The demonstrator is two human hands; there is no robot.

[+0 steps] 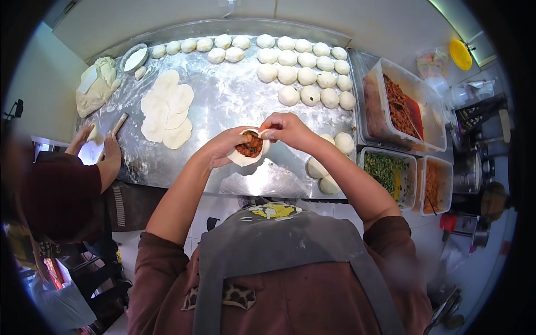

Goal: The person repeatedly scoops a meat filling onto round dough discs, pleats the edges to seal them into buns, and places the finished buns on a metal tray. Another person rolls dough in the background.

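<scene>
My left hand [226,144] cups a round dough wrapper [243,159] with a reddish-brown filling [250,145] in its middle. The fingers of my right hand [284,130] pinch the wrapper's upper right edge. The wrapper's top is still apart, so the filling shows. Left of my hands lie several flat dough rounds [167,111], overlapping on the floured steel table [217,100]. Several filled dough balls [307,75] stand in rows at the back right. More dough balls [344,143] sit beside my right forearm, which partly hides them.
On the right stand plastic tubs of red filling [395,94], chopped greens [383,169] and shredded orange filling [431,184]. A co-worker's hands [111,148] work at the left with a rolling pin [120,123]. Behind are a dough mass [94,94] and a flour bowl [136,58].
</scene>
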